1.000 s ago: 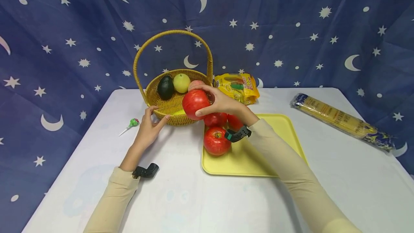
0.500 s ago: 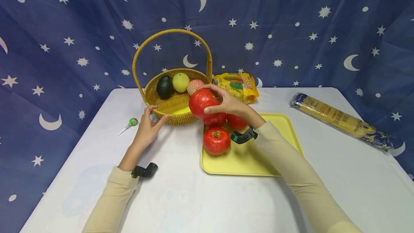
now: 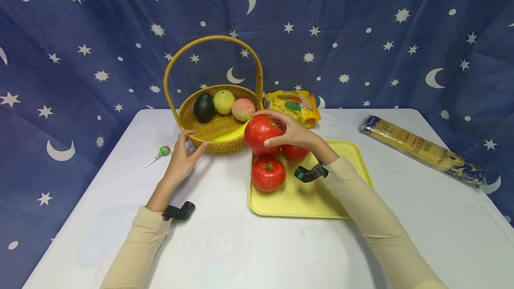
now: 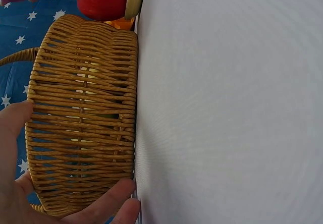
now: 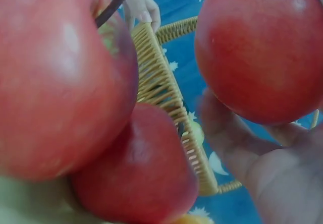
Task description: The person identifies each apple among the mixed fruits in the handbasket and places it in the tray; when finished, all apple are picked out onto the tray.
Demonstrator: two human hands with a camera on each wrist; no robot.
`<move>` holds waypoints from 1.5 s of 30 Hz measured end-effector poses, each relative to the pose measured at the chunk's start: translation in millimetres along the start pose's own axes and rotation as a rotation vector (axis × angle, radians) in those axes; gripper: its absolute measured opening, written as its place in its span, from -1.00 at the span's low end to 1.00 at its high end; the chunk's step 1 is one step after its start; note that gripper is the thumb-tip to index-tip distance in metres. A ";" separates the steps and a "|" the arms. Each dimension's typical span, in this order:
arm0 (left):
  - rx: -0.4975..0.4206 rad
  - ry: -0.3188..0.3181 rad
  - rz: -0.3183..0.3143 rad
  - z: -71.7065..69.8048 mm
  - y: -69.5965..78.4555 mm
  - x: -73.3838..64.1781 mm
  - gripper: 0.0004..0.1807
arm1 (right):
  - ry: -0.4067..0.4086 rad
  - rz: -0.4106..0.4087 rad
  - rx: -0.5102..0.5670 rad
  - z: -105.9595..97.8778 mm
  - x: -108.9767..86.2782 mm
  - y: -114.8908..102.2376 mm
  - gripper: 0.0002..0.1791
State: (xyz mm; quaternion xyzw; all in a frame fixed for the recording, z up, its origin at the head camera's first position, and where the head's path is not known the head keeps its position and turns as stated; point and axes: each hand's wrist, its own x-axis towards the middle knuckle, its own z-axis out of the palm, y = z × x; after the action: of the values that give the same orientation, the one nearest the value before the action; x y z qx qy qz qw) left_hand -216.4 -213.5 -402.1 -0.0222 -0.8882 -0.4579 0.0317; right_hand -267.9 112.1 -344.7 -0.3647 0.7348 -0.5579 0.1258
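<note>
My right hand (image 3: 295, 130) grips a large red apple (image 3: 260, 132), raised over the back left corner of the yellow tray (image 3: 317, 204). Below and around it, red apples (image 3: 268, 174) sit in the tray, one mostly hidden behind the held one. My left hand (image 3: 182, 159) holds the near left side of the wicker basket (image 3: 225, 148), the thumb at its rim (image 4: 17, 115) and the fingers against its wall. Inside the basket lie an avocado (image 3: 204, 108), a pale yellow-green round fruit (image 3: 224, 101), a pinkish peach (image 3: 243, 109) and a banana (image 3: 234, 134).
Behind the tray stands a yellow snack bag (image 3: 295, 105). A long pack of dry noodles (image 3: 421, 148) lies at the right, and a green lollipop (image 3: 163, 151) left of the basket. The basket's tall handle (image 3: 214, 38) arches above it; a starry cloth (image 3: 345, 35) hangs behind the table.
My right hand has moved right and slightly down with the apple, from over the basket's right edge to over the tray, uncovering the peach and more banana. My left hand stays put.
</note>
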 end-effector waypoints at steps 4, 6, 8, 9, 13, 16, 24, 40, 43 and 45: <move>0.003 -0.002 -0.003 0.1 0.2 -0.2 -0.24 | 0.007 -0.003 0.004 -2.7 -5.2 4.8 -0.04; 0.004 -0.004 -0.003 0.1 0.2 -0.2 -0.24 | 0.015 0.001 0.000 -4.0 -7.7 6.6 -0.08; 0.003 -0.003 -0.001 -0.1 0.2 0.1 -0.24 | 0.027 0.010 -0.009 -5.4 -10.1 7.9 -0.12; 0.003 -0.002 0.000 -0.2 0.2 0.2 -0.24 | 0.035 0.019 -0.013 -6.1 -11.4 8.1 -0.13; 0.000 0.001 0.002 -0.2 0.4 0.8 -0.24 | 0.056 0.040 -0.012 -9.7 -16.2 8.7 -0.14; 0.002 -0.003 0.003 0.3 0.3 1.4 -0.24 | 0.064 0.045 -0.009 -12.5 -20.0 8.5 -0.12; 0.012 -0.004 0.006 -1.6 2.4 2.1 -0.23 | 0.076 0.058 -0.008 -18.4 -29.4 6.8 0.01; 0.010 -0.007 0.012 -2.4 2.3 2.2 -0.24 | 0.089 0.030 0.005 -21.3 -57.6 10.5 -0.07; 0.004 -0.012 0.010 -1.8 1.4 1.3 -0.24 | 0.094 0.020 0.011 -21.4 -61.7 11.1 -0.07; 0.002 -0.015 0.007 -1.4 1.0 0.5 -0.23 | 0.093 0.011 0.015 -21.0 -63.8 11.2 -0.07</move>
State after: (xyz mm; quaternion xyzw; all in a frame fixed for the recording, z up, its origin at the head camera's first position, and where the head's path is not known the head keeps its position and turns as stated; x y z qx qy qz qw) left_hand -216.8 -214.0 -400.4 -0.0287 -0.8887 -0.4568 0.0267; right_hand -240.0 171.9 -361.8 -0.3335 0.7375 -0.5791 0.0975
